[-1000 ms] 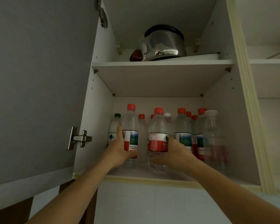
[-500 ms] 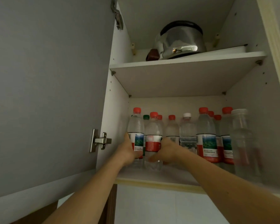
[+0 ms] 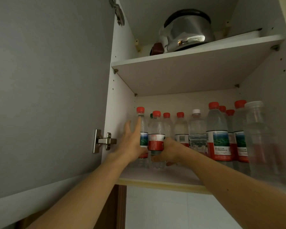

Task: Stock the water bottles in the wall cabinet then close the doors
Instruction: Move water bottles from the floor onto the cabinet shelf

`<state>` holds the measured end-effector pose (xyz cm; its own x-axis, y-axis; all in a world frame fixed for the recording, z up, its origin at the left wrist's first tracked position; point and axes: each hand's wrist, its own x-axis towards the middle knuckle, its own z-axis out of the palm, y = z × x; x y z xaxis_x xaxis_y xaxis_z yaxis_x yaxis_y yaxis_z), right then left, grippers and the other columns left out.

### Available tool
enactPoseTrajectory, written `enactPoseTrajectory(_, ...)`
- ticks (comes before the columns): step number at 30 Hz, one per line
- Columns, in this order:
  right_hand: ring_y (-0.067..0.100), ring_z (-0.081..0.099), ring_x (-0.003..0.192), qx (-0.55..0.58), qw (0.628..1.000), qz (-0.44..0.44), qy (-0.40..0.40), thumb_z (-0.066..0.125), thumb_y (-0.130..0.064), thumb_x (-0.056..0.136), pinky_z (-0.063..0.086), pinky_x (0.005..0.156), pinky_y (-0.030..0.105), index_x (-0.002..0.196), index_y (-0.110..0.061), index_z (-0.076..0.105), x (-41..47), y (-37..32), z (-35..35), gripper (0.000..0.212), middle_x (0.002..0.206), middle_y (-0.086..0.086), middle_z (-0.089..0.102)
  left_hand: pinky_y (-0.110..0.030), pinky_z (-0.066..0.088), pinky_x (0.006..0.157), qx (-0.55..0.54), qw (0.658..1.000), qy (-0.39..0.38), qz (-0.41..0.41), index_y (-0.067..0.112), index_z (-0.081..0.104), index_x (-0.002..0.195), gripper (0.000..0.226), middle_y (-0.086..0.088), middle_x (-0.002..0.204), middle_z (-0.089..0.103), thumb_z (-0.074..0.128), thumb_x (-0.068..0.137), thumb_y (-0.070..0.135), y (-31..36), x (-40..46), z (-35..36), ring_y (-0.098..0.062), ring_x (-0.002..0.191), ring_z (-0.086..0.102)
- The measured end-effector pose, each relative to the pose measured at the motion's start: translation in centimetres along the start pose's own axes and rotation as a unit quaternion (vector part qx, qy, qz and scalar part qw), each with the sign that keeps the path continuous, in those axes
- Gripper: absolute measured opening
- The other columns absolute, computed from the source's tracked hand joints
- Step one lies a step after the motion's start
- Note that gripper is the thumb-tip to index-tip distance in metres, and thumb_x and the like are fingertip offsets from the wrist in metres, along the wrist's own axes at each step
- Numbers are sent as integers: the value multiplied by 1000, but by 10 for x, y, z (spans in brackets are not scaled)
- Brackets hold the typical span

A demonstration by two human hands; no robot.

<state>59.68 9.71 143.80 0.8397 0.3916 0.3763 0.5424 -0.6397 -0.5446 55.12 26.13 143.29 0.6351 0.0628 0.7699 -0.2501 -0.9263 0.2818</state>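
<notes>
Nearest to me, both forearms reach up into the open wall cabinet [image 3: 120, 103]. My left hand [image 3: 132, 142] has its fingers [image 3: 137, 125] straight and spread, laid flat against the leftmost red-capped bottle [image 3: 142, 128], which stands close to the cabinet's left wall. My right hand [image 3: 169, 150] curls its fingers low around the neighbouring red-label bottle [image 3: 156, 136]; how firmly it grips, I cannot tell.

Hazards, in my judgement:

1. Both bottles stand near the front of the lower shelf [image 3: 163, 176]. A careless withdrawal of either hand could drag or tip one over the front edge.
2. The two bottles stand side by side, touching or nearly so. A sideways push on one could rock the other.
3. The remaining water bottles [image 3: 218, 134] stand packed along the shelf to the right and behind. A topple there could spread down the row.
4. The clear empty-looking bottle [image 3: 261, 141] at the front right looks light and closest to the edge; my right forearm passes just beside it and could knock it off.
5. The left door [image 3: 48, 96] stands open. Any bottle protruding past the edge would obstruct closing.

Farthest, on the upper shelf [image 3: 188, 53], a steel kettle [image 3: 186, 30] sits clear of this work.
</notes>
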Motion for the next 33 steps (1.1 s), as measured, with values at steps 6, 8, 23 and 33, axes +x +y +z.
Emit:
enactPoseTrajectory(6, 29, 63, 115, -11, 1000, -17, -10, 82, -22, 84, 60, 89, 45, 136, -18, 55, 8, -3, 8, 59, 128, 12, 62, -55, 38, 115, 141, 986, -90, -10, 44, -6, 158, 129, -11, 167, 11, 90, 73, 24, 7, 38, -31, -38, 149, 26)
enactPoseTrajectory(8, 29, 63, 116, -7, 1000, -6, -14, 83, -21, 84, 61, 90, 45, 138, -17, 53, 12, -5, 9, 62, 130, 12, 61, -53, 40, 113, 194, 974, -116, -12, 38, 3, 160, 127, -15, 160, 30, 92, 71, 29, 9, 49, -42, -37, 143, 35)
enactPoseTrajectory(23, 27, 63, 112, 2, 1000, 6, -6, 86, -24, 80, 64, 81, 40, 136, -15, 52, 25, -15, 23, 65, 129, 9, 60, -45, 32, 110, 454, 887, -48, 68, 28, 32, 153, 109, -15, 142, 41, 86, 63, 61, 1, 64, -51, -34, 132, 35)
enactPoseTrajectory(33, 24, 64, 111, -44, 997, -55, 15, 80, -34, 86, 57, 86, 36, 131, -23, 56, -5, -14, 8, 52, 120, 4, 65, -46, 34, 108, 388, 919, -3, 75, 25, 38, 149, 99, -14, 140, 41, 81, 69, 62, 6, 53, -56, -33, 128, 36)
